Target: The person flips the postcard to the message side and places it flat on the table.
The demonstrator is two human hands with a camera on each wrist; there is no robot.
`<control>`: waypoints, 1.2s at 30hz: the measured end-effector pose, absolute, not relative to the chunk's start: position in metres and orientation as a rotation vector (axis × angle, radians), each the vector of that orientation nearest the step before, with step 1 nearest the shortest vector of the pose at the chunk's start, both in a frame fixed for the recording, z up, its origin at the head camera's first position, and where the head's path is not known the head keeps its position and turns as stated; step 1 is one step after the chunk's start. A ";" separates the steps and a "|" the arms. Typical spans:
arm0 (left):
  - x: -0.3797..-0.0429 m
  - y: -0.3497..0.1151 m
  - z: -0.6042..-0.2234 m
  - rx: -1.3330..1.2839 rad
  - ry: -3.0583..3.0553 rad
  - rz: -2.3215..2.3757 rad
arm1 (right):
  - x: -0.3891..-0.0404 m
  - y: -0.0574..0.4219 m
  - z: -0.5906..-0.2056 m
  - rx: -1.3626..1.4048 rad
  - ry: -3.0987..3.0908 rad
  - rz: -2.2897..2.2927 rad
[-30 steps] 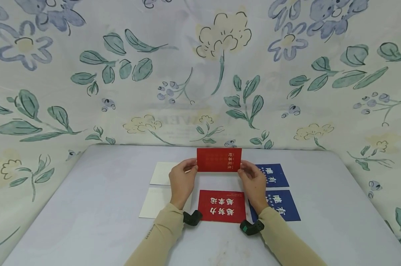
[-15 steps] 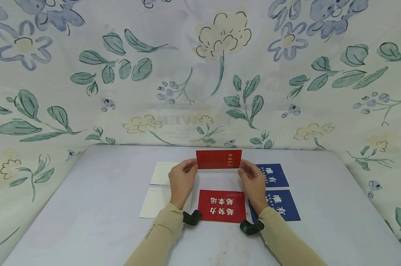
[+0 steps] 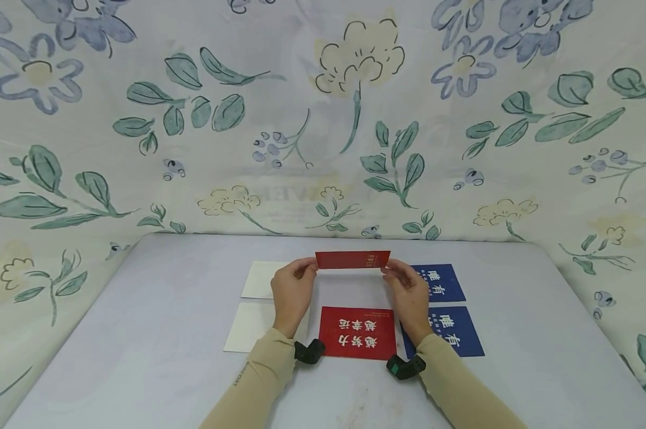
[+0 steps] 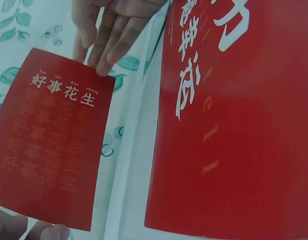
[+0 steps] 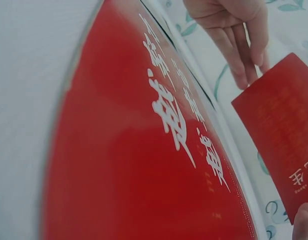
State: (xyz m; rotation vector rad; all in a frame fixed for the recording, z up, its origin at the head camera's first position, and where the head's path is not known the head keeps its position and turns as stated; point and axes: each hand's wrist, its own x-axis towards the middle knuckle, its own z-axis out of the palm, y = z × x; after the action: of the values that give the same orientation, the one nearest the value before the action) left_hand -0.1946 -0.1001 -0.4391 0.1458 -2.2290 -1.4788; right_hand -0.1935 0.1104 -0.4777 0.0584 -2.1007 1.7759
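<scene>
Between both hands a red card [image 3: 349,260] with white lettering is held up over the far middle part of the table. My left hand [image 3: 293,292] pinches its left edge, while the right hand [image 3: 408,295] pinches the opposite edge. From the head view the card looks like a thin strip, tilted strongly away from upright. Its printed face shows fully in the left wrist view, with fingertips at both short ends. Below the hands, nearer the person, a second red card [image 3: 357,353] with larger white characters lies flat.
Two white cards [image 3: 255,280] lie on the left, one behind the other, partly covered by the left hand. On the right are two blue cards [image 3: 470,345], overlapped by the right hand and wrist. A floral cloth [image 3: 301,196] hangs behind the white table [image 3: 140,357].
The held red card has tipped, its top edge coming down, so it appears much narrower in the head view. Both hands stay nearly in place, and the cards on the table have not moved.
</scene>
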 end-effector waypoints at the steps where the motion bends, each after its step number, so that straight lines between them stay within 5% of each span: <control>1: -0.195 -0.100 -0.439 0.148 -2.228 -1.487 | -0.193 0.111 -0.477 0.062 -2.095 1.783; 36: -0.195 -0.102 -0.440 0.192 -2.183 -1.748 | -0.193 0.117 -0.476 -0.008 -1.955 1.974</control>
State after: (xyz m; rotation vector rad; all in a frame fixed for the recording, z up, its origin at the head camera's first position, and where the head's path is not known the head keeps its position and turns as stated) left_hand -0.1947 -0.1023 -0.4401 0.1925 -2.1830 -1.7481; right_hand -0.1929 0.1169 -0.4758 -0.0083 -1.9548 1.9745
